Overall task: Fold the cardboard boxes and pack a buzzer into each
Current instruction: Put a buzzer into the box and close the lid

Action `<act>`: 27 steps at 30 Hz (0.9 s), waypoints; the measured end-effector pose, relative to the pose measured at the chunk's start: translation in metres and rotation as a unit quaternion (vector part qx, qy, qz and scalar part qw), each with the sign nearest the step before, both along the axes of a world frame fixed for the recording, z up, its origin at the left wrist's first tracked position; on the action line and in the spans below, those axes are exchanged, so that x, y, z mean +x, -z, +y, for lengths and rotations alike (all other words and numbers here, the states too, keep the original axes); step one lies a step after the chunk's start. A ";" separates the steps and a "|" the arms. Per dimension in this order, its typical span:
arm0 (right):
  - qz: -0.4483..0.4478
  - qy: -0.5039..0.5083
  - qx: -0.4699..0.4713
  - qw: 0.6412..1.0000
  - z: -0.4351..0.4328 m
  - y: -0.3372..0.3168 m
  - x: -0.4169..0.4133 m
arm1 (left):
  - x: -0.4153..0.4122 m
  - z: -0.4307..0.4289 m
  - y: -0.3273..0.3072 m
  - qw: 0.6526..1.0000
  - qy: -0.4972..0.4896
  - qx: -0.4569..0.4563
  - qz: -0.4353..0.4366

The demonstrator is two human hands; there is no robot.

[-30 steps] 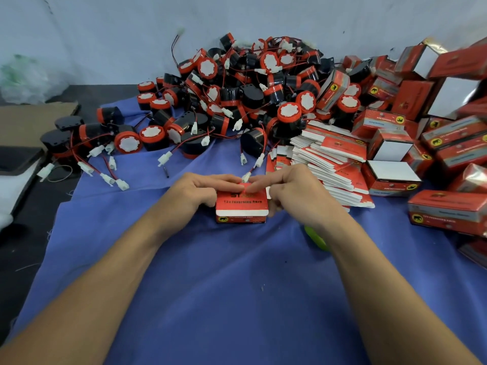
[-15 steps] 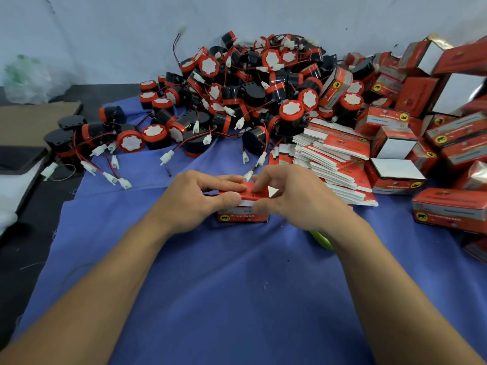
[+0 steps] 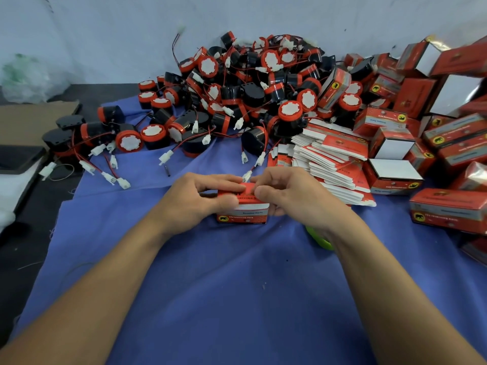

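While it sits on the cloth (image 3: 237,285), box (image 3: 243,213): red, held from both sides
left hand (image 3: 195,204): fingers curled round its left end
right hand (image 3: 295,198): pinching its top
buzzers (image 3: 250,88): big pile just behind

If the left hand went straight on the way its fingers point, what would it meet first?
Probably the right hand, whose fingertips face the left hand atop the red box both grip.

light: even, fairly bright, diffuse, source unseen | shadows: faint, soft-edged on the blue cloth (image 3: 237,299) | glare: sheen on wrapped boxes (image 3: 473,177) at far right | blur: smear on top of buzzer pile (image 3: 250,83) and right-hand corner, plastic bag (image 3: 23,77) at left soft | distortion: wide-angle, edges stretched and bowed | cast: cool bluish on the wall (image 3: 105,27)
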State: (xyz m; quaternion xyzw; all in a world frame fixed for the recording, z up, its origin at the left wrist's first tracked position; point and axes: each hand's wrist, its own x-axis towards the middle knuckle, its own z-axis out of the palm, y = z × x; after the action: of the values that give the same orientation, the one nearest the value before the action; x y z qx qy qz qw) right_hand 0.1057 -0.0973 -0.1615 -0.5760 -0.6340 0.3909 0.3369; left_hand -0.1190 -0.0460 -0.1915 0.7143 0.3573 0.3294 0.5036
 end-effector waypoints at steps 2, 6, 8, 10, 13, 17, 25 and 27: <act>-0.002 0.003 -0.002 1.000 0.000 0.001 -0.001 | 0.001 0.000 0.001 0.999 -0.001 -0.035 -0.029; -0.040 0.003 -0.010 0.999 0.005 0.000 -0.002 | 0.003 0.001 0.000 1.000 -0.011 0.002 0.010; -0.077 -0.006 -0.012 0.997 0.009 -0.002 -0.005 | 0.004 0.001 0.000 0.999 -0.011 0.034 0.026; -0.111 -0.011 -0.014 0.994 0.010 -0.004 -0.007 | 0.004 0.001 0.001 0.999 -0.013 0.046 0.025; -0.152 -0.007 -0.006 0.988 0.006 -0.008 -0.009 | 0.005 0.000 0.003 0.999 -0.025 0.030 0.024; -0.147 -0.004 -0.006 0.989 -0.001 -0.007 -0.010 | 0.009 -0.003 0.004 0.999 -0.041 0.014 0.020; -0.207 -0.030 0.041 0.977 -0.013 -0.001 -0.018 | 0.019 -0.007 0.002 0.995 -0.077 0.009 0.066; -0.246 -0.028 0.066 0.967 -0.012 0.001 -0.021 | 0.022 -0.008 0.001 0.992 -0.088 0.034 0.080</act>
State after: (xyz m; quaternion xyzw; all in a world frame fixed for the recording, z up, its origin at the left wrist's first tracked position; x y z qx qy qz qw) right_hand 0.0850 -0.1089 -0.1624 -0.6130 -0.7376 0.2040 0.1964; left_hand -0.0974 -0.0544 -0.1928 0.7207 0.4468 0.3260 0.4180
